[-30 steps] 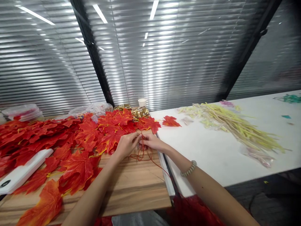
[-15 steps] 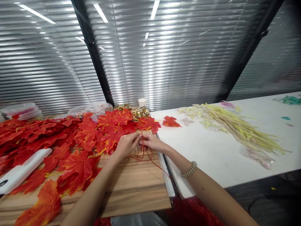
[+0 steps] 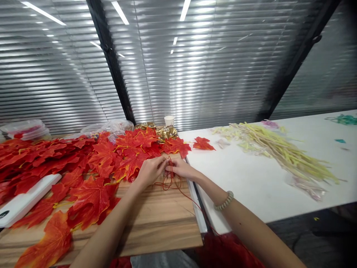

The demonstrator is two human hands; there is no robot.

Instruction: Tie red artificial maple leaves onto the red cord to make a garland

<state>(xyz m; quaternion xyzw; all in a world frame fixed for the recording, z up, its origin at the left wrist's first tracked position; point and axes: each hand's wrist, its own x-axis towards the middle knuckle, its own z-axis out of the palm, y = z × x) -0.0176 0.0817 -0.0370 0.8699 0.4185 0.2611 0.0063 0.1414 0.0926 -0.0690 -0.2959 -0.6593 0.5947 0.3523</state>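
Well, left hand (image 3: 152,169): your fingers were curled well in, tips drawn together at the red cord (image 3: 171,174); exactly which strand they pinched, you couldn't tell from this angle.
Right hand (image 3: 180,167): nearly closed too, thumb and fingertips gathered on that same cord, right up against the left, a beaded bracelet (image 3: 224,201) sitting on your forearm.
Red cord: loops dropped below your fingers onto the wooden desk (image 3: 161,223), close to its right edge, and one loose tail slanted over that edge towards the front right corner.
Cord's handling: thin, almost weightless by the look of it, limp and ready to snarl, so a light fingertip pinch close to the crossing strands seemed the best hold, loops kept apart. Slippery or not, you couldn't say.
Red leaves (image 3: 55,152): heaped along the desk's left and back, thin and soft-looking, best taken by the stem.
White device (image 3: 29,201): lying among them, at the left edge.
Paper cup (image 3: 169,120): upright near the back right corner, behind gold wrappers (image 3: 166,133).
White table (image 3: 223,175): yellow strips (image 3: 279,149) sprawled across it; one single leaf (image 3: 203,143) lay near its left edge.
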